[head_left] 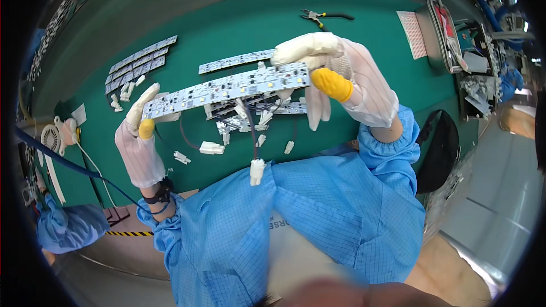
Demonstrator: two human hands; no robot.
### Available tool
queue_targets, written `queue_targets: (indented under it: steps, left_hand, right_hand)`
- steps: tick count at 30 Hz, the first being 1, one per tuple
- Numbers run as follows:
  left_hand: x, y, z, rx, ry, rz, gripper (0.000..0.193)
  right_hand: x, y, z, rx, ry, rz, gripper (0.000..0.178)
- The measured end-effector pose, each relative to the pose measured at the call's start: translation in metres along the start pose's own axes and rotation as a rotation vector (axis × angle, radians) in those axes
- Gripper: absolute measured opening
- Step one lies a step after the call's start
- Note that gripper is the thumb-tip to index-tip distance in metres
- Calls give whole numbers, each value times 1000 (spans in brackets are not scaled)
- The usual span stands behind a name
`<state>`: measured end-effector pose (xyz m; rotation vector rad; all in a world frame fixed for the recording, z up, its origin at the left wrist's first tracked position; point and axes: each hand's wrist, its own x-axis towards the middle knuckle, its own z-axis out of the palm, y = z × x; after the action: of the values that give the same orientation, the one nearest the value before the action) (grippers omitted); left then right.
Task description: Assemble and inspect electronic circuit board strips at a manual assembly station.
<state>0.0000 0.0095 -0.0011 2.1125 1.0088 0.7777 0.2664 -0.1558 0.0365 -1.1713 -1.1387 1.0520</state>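
Observation:
Between my two gloved hands I hold a long white LED circuit board (227,87), raised above the green mat and tilted up toward the right. My left hand (145,112) pinches its left end, a yellow cover on the thumb. At the other end my right hand (327,68) is closed on the board, its thumb also in yellow. A wire with a white connector (257,171) hangs down from the board. Beneath it lie more boards with white connectors (211,147), partly hidden. Another LED board strip (236,61) rests just behind the held one.
Several LED boards (139,63) lie at the left on the mat. Pliers (318,18) with black and yellow handles rest at the back. A small fan (52,137) stands far left, a metal tray (443,36) at the right. A blue cord (62,156) runs to my left wrist.

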Motion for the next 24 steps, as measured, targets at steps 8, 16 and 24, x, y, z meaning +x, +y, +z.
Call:
queue_targets:
  steps: [8,16,24]
  left_hand:
    - [-5,-7,0,-230,-9,-35,48]
    - [-18,2,0,-557,34,-55,51]
    - [-11,0,-5,-54,46,495,52]
  right_hand:
    - [1,-1,0,-27,63,-31,51]
    - [5,7,-1,-67,144,113,52]
    - [11,18,-6,-179,196,91,62]
